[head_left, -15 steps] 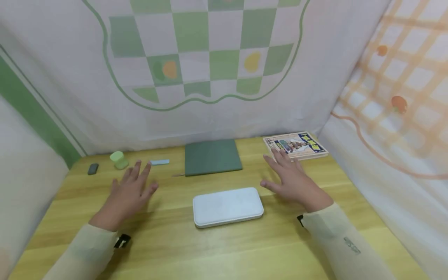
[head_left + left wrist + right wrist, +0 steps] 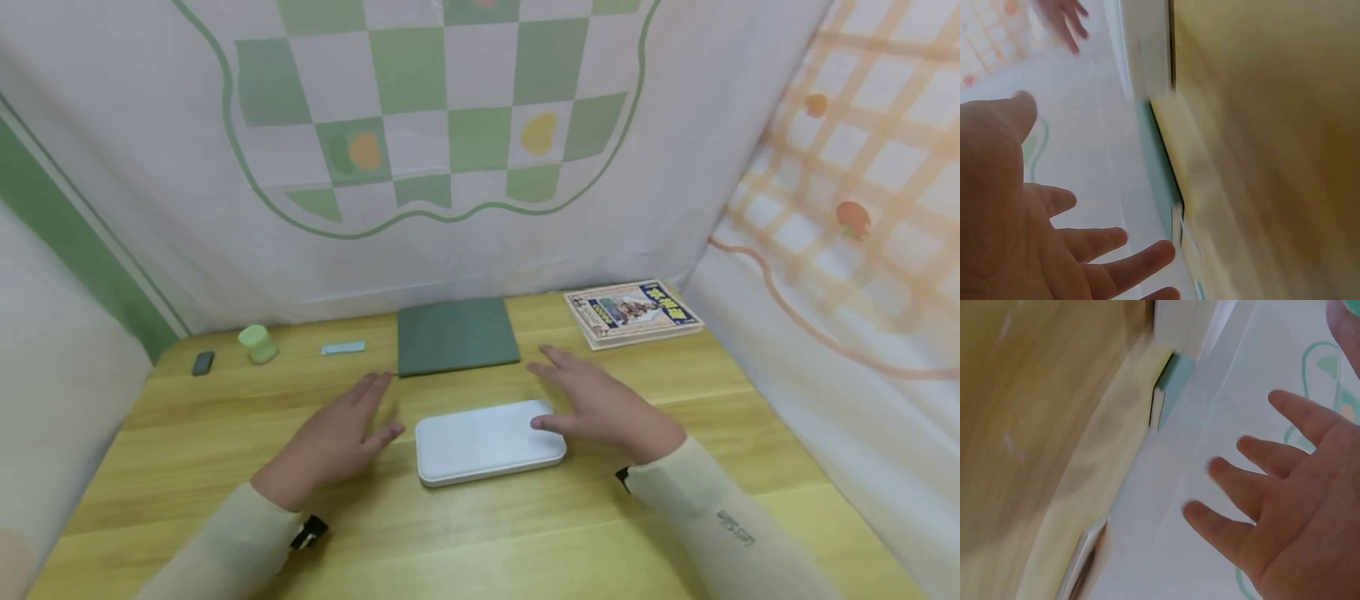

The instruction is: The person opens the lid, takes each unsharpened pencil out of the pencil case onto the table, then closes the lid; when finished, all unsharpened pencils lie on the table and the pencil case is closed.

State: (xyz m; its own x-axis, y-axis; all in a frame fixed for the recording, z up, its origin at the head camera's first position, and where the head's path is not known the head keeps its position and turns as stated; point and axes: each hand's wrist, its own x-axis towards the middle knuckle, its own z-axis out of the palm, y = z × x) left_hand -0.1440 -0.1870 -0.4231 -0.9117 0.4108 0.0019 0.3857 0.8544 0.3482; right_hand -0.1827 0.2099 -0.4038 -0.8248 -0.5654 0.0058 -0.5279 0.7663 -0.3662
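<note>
Your left hand (image 2: 333, 442) and right hand (image 2: 600, 408) flank the white case (image 2: 487, 442) at lower centre of the head view, fingers spread wide and holding nothing; the right thumb seems to rest on the case's right end, the left fingertips just beside its left end. Close evenly on both short ends so the smooth, rounded-corner slab doesn't skid on the glossy wooden table (image 2: 480, 533). Behind it lies a flat, matte green pad (image 2: 456, 335).

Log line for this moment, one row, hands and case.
left hand: open, beside white case | right hand: open, over case's right end, contact unclear | case: flat on table
</note>
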